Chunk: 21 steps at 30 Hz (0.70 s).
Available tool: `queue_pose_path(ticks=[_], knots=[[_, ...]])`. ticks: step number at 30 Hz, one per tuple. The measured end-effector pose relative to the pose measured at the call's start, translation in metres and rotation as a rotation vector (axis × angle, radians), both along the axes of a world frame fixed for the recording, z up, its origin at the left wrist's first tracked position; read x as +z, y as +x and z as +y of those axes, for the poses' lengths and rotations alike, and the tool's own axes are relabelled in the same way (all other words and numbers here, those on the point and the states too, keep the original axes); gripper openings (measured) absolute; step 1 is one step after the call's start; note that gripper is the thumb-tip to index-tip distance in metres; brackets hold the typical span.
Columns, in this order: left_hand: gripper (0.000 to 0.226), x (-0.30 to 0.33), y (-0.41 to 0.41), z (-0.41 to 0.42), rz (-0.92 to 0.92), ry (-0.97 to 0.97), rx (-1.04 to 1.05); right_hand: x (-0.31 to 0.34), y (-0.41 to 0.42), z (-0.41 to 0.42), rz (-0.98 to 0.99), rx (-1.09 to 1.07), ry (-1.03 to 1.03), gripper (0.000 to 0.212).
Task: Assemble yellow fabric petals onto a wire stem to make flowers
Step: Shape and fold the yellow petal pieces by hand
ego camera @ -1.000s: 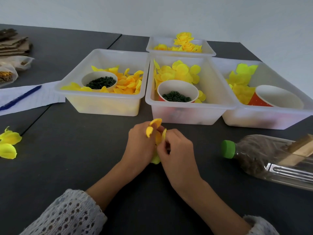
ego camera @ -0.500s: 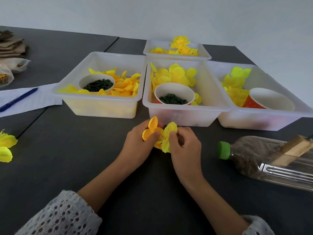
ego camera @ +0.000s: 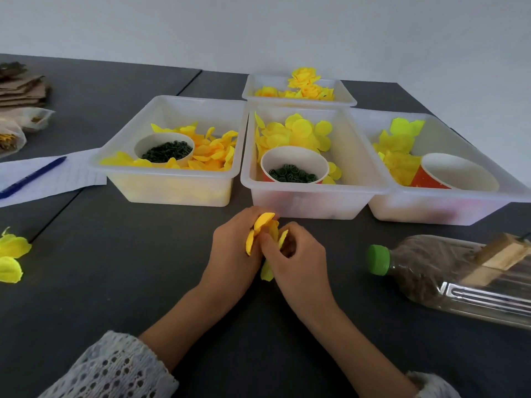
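A dark table fills the room's near side, with a seam running across its left part. On it sit four clear bins. The left bin holds orange-yellow petals and a white cup of small dark green rings. The middle bin holds pale yellow petals and a red cup with more green rings. The right bin has greenish-yellow petals and a red cup whose contents I cannot see. Behind the middle one, a far bin carries finished yellow flowers. At the right, a plastic bottle lies on its side, green cap toward the hands, with a wooden block on top of it. At the left edge lie a sheet of paper with a blue pen on it, some cardboard, and a loose flower.

Just in front of the middle bin, the left hand and right hand meet above the table. Both have their fingers curled around a small bunch of yellow petals, which fans out between them, the right thumb pressed into the bunch. A petal tip pokes out below the hands. The wire stem is hidden; I cannot tell where it is. White lace sleeves cover the forearms.
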<state>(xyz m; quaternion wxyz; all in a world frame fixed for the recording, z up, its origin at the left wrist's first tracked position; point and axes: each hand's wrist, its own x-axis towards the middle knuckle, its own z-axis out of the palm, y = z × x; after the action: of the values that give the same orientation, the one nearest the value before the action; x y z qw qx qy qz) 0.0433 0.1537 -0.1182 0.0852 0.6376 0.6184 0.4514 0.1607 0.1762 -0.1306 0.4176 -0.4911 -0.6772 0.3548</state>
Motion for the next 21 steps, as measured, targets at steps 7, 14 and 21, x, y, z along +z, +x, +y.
queue_pose_path(ticks=[7, 14, 21], knots=[[0.017, -0.002, 0.002, 0.000, -0.071, 0.041, -0.014, 0.002, 0.003, 0.005, -0.036, -0.031, -0.063, 0.037], [0.014, -0.002, 0.001, 0.001, -0.209, -0.048, 0.052, 0.001, 0.000, -0.006, -0.038, 0.016, 0.056, 0.033], [0.012, -0.005, 0.006, 0.001, -0.231, -0.039, 0.086, -0.002, 0.000, -0.010, -0.035, -0.003, 0.080, 0.032]])
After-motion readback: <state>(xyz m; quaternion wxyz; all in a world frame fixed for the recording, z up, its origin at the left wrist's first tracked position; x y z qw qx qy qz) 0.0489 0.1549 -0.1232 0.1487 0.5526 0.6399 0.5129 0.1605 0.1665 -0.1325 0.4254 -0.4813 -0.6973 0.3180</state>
